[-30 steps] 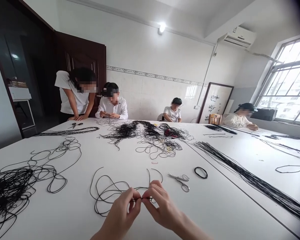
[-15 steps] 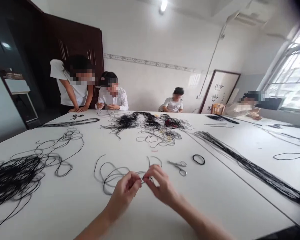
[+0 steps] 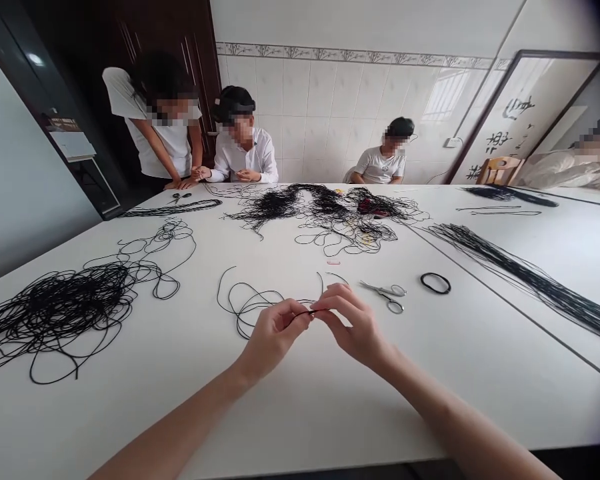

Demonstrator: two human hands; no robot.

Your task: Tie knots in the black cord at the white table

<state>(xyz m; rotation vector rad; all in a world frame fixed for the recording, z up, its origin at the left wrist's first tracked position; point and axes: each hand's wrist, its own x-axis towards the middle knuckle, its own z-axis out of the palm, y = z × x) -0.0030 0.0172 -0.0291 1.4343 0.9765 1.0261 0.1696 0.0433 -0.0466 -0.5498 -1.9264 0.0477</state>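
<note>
A smooth white tabletop (image 3: 300, 420) spreads beneath both forearms. The left hand (image 3: 280, 327) and right hand (image 3: 353, 325) nearly meet, the thumb and fingers of each pinched together on a thin black cord (image 3: 311, 312). Loose black cord loops (image 3: 240, 312) lie just beyond the left fingers; slim silver metal scissors (image 3: 383, 291) and a black oval ring (image 3: 436, 291) sit right of the right fingers

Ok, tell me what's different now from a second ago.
The view has tipped down, so the scissors and other table things sit higher in the picture. The hands of the person seated by the door have drawn apart. The left hand and right hand still pinch the black cord; the scissors lie as before.
</note>
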